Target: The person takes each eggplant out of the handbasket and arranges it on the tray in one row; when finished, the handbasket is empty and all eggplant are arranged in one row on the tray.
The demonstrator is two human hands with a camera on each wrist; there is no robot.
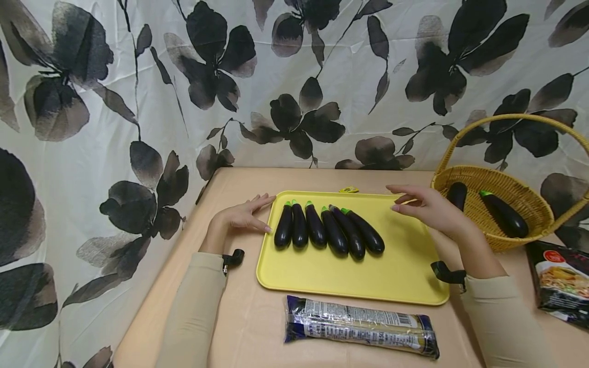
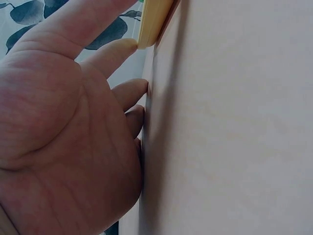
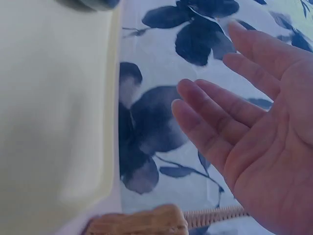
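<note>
Left hand (image 1: 241,219) flat, palm down, fingers straight and spread, fingertips touching left edge of the yellow tray (image 1: 405,266). Right hand (image 1: 430,207) raised over the tray's far right corner, fingers relaxed, loosely extended, holding nothing. Both forearms in beige sleeves.
</note>
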